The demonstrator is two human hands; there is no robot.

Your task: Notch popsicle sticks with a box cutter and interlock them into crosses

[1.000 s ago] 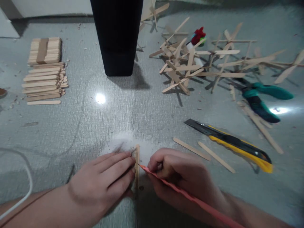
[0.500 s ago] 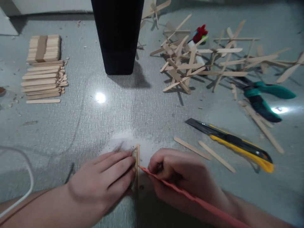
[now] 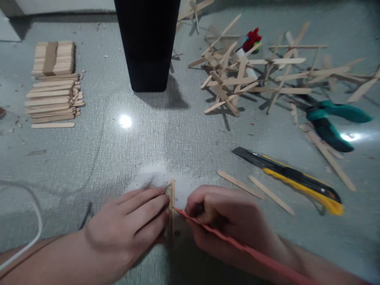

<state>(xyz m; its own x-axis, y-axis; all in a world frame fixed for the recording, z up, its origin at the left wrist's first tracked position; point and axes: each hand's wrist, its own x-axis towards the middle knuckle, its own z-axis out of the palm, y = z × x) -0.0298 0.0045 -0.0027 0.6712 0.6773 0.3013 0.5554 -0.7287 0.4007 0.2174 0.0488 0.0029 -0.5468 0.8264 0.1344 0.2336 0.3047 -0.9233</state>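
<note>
My left hand (image 3: pixel 130 223) lies at the bottom centre, its fingers pressed together against a narrow wooden craft stick (image 3: pixel 172 194) that stands lengthwise away from me. Part of the stick is under the fingertips, and I cannot tell whether a second piece lies along it. My right hand (image 3: pixel 228 219) is closed around a long red pencil (image 3: pixel 231 238), which runs back over the forearm. Its dark tip meets the stick's right edge, close to my left fingertips. Under both hands is a whitish patch (image 3: pixel 185 186) on the grey surface.
Right of my hands lie two loose craft sticks (image 3: pixel 271 195), a yellow-black utility knife (image 3: pixel 287 178) and green-handled pliers (image 3: pixel 329 118). Behind are crossed-stick assemblies (image 3: pixel 225 83). A tall black object (image 3: pixel 148 47) stands at the back. Stacked sticks (image 3: pixel 53 99) and a white cable (image 3: pixel 37 213) are left.
Both hands, the pencil and the stick hold nearly the same position. The view has shifted very slightly.
</note>
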